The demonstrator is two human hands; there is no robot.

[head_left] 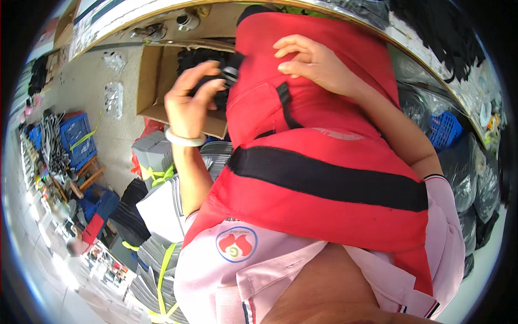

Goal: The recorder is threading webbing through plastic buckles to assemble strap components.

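My left hand (189, 102), with a pale bangle (185, 138) at its wrist, pinches a small black piece (231, 71) with a shiny grey band between thumb and fingertips. Motion blurs that piece, so its kind cannot be told. It is held above the edge of a cardboard box (156, 81) with black items inside. Over the red apron (318, 108) on my lap hovers my right hand (318, 65), fingers loosely bent and thumb apart, nothing visible in them. A short black strap (288, 107) lies on the apron below it.
The edge of a worktable (431, 70) curves across the top and right. Bundles of grey sheets (162, 270) tied with yellow-green strips stand at my left. Beyond are blue crates (78, 139). Dark plastic bags (467, 167) and another blue basket (445, 129) are at my right.
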